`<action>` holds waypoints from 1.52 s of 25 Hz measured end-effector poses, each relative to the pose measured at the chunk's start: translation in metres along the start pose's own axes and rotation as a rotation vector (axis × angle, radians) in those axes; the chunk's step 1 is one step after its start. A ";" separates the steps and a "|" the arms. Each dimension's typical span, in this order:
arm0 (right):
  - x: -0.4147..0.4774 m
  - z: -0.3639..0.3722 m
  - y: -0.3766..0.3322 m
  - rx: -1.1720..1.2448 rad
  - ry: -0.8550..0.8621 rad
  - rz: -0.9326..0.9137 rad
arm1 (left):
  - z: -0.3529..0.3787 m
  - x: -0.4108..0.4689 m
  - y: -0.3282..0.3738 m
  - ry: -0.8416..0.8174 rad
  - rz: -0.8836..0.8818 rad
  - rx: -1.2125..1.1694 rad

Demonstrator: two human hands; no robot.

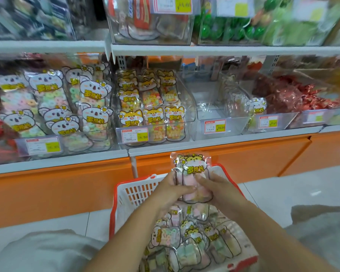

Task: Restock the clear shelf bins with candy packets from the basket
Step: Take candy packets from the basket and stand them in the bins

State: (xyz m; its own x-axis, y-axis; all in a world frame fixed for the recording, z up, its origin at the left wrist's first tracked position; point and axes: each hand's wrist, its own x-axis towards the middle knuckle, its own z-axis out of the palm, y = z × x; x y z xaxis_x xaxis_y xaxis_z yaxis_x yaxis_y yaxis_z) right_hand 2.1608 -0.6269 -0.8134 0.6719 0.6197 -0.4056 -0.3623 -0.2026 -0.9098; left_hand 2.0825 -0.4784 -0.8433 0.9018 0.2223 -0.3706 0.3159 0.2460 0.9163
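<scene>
Holding: 1 candy packet [191, 173], upright above the basket [134, 190], gripped at its lower half by 2 hands.
Fingers: left hand [173, 190] curled round the left edge, right hand [218, 190] wrapped over the right side.
Handling: probably light, soft and crinkly, with slick film likely to slide in a loose pinch and squashy contents, so no hard squeeze.
Grip spot: best by the flat sides near the middle, or the sealed top.
Stock: more packets [194, 242] heaped in the basket.
Destination: likely the nearly bare clear bin [234, 122] on the shelf [224, 146], well apart.
</scene>
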 end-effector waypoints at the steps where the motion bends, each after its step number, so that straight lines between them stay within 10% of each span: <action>1: -0.004 -0.002 -0.011 0.019 -0.036 -0.020 | 0.001 -0.002 0.010 -0.006 0.008 0.017; 13: 0.017 -0.021 -0.104 0.065 -0.061 -0.343 | 0.016 0.008 0.130 0.135 0.304 0.207; 22: 0.167 -0.086 -0.220 -0.119 0.235 -0.338 | 0.012 0.091 0.197 0.418 0.588 0.967; 38: 0.322 -0.060 -0.208 -0.821 0.237 -0.154 | -0.001 0.139 0.177 0.309 0.431 0.674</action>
State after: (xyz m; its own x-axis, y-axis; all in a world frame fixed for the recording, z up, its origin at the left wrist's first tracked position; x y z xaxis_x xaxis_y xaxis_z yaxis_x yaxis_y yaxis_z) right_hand 2.4917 -0.4307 -0.7601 0.8251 0.5293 -0.1975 0.2630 -0.6692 -0.6949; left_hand 2.2631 -0.4034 -0.7327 0.8935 0.4386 0.0961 0.1597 -0.5104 0.8450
